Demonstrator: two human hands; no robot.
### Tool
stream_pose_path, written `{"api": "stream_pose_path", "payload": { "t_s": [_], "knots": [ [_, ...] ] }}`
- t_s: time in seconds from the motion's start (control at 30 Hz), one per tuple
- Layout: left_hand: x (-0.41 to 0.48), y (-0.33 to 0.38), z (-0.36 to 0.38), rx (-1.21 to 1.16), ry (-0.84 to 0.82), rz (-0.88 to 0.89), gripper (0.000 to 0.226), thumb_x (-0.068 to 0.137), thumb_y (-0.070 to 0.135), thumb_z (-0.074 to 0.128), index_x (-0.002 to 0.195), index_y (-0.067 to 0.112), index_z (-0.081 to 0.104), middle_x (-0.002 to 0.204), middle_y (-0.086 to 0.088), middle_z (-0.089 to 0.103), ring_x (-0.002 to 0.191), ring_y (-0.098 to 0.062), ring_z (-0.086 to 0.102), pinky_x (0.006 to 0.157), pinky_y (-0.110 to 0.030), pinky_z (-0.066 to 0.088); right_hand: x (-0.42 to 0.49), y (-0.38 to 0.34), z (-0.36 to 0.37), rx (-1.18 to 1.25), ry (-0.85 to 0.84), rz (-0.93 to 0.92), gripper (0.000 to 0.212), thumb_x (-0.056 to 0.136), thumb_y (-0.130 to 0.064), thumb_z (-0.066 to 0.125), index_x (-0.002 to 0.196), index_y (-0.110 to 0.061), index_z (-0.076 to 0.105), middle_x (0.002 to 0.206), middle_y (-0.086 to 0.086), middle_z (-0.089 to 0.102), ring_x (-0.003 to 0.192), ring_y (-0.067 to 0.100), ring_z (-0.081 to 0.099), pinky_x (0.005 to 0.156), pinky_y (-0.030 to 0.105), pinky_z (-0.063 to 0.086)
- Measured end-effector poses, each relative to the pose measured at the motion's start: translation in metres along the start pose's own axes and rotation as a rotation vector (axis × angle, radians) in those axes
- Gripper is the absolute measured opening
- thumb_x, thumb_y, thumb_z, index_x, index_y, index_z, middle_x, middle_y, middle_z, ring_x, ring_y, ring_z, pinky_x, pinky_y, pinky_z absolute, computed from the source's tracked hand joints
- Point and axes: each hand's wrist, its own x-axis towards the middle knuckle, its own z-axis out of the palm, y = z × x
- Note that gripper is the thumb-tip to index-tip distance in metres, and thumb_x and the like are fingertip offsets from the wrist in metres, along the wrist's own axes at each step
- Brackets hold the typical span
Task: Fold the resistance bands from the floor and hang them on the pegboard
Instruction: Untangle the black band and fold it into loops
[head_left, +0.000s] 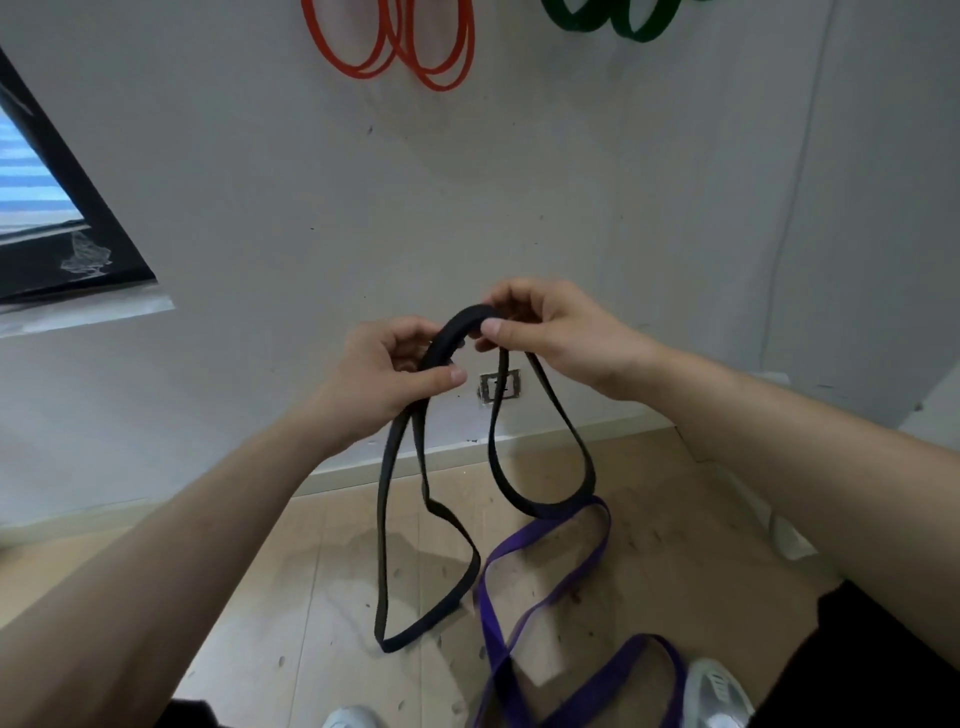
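Note:
A black resistance band (395, 525) is doubled over at chest height, its two loops hanging down in front of me. My left hand (387, 371) grips the left side of its arched top, thumb across the strands. My right hand (550, 332) pinches the right side of the same arch between thumb and fingers. A purple band (545, 592) lies loose on the wooden floor beneath, running between my shoes. On the wall above hang orange bands (395, 47) and green bands (613, 18), their tops cut off by the frame.
The white wall (519, 182) faces me, with a small metal socket plate (500, 385) low down behind the band. A dark-framed window (57, 228) is at the left. My white shoes (714, 693) stand at the bottom edge.

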Motion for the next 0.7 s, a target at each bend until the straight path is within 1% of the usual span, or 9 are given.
{"api": "stream_pose_path", "payload": {
  "t_s": [0.07,0.17,0.27,0.33,0.4,0.47,0.53,0.63,0.7],
  "knots": [
    [0.001,-0.006,0.011,0.066,-0.043,-0.036,0.021,0.080,0.009,0.081,0.097,0.016,0.070,0.084,-0.002,0.074,0.080,-0.013,0.072,0.076,-0.022,0.058,-0.003,-0.004,-0.003,0.030,0.041,-0.017,0.013,0.101,-0.010,0.058,0.113,-0.007,0.063,0.107,0.011,0.070,0.100,0.022,0.071,0.102,0.045,0.054],
    [0.000,-0.024,0.025,0.152,-0.159,-0.116,0.017,0.080,0.007,0.081,0.091,0.013,0.068,0.084,0.000,0.071,0.079,-0.011,0.071,0.076,-0.021,0.054,-0.005,-0.009,-0.011,0.139,0.143,-0.056,0.009,0.103,-0.005,0.052,0.105,-0.011,0.059,0.095,0.005,0.064,0.086,0.017,0.069,0.098,0.049,0.052],
    [-0.002,-0.037,0.028,0.172,-0.194,-0.155,0.011,0.083,0.012,0.079,0.088,0.015,0.070,0.085,0.000,0.073,0.080,-0.010,0.071,0.078,-0.024,0.052,-0.005,-0.015,-0.024,0.232,0.234,-0.067,0.008,0.104,-0.004,0.048,0.109,-0.006,0.054,0.091,0.003,0.060,0.081,0.017,0.066,0.090,0.040,0.054],
    [-0.001,-0.039,0.028,0.129,-0.156,-0.174,0.010,0.085,0.016,0.078,0.093,0.017,0.072,0.089,-0.002,0.076,0.087,-0.014,0.073,0.084,-0.026,0.054,-0.005,-0.015,-0.033,0.250,0.277,-0.059,0.010,0.105,-0.006,0.048,0.113,-0.004,0.053,0.092,0.004,0.060,0.083,0.018,0.065,0.086,0.034,0.054],
    [0.002,-0.036,0.024,0.046,-0.113,-0.194,0.018,0.086,0.016,0.077,0.102,0.016,0.070,0.091,-0.008,0.078,0.092,-0.019,0.074,0.088,-0.029,0.055,-0.005,-0.011,-0.042,0.256,0.304,-0.040,0.008,0.105,-0.007,0.049,0.111,-0.007,0.054,0.092,0.004,0.061,0.082,0.018,0.065,0.083,0.032,0.053],
    [0.006,-0.031,0.019,-0.056,-0.057,-0.207,0.026,0.085,0.014,0.077,0.108,0.011,0.065,0.091,-0.014,0.078,0.092,-0.022,0.075,0.088,-0.032,0.057,-0.005,-0.004,-0.050,0.259,0.319,-0.003,0.005,0.105,-0.008,0.050,0.105,-0.010,0.055,0.090,0.003,0.060,0.080,0.017,0.065,0.083,0.034,0.053],
    [0.010,-0.024,0.014,-0.139,0.040,-0.196,0.026,0.083,0.012,0.076,0.106,0.006,0.064,0.090,-0.013,0.078,0.087,-0.023,0.076,0.087,-0.035,0.060,-0.007,0.006,-0.060,0.247,0.323,0.058,0.004,0.105,-0.008,0.050,0.105,-0.009,0.054,0.087,0.003,0.057,0.075,0.017,0.062,0.085,0.038,0.051],
    [0.017,-0.009,0.009,-0.221,0.173,-0.135,0.019,0.083,0.015,0.074,0.101,0.011,0.067,0.085,-0.006,0.078,0.079,-0.020,0.074,0.080,-0.033,0.061,-0.011,0.023,-0.073,0.179,0.244,0.170,0.011,0.103,-0.010,0.054,0.113,-0.005,0.056,0.085,0.001,0.052,0.070,0.014,0.055,0.083,0.038,0.050],
    [0.024,0.003,0.008,-0.247,0.235,-0.073,0.014,0.088,0.014,0.071,0.102,0.014,0.070,0.083,-0.003,0.078,0.077,-0.018,0.073,0.078,-0.029,0.060,-0.016,0.032,-0.078,0.025,0.118,0.232,0.023,0.099,-0.017,0.063,0.118,-0.005,0.061,0.089,0.001,0.055,0.077,0.015,0.056,0.085,0.036,0.050]
  ]
}}
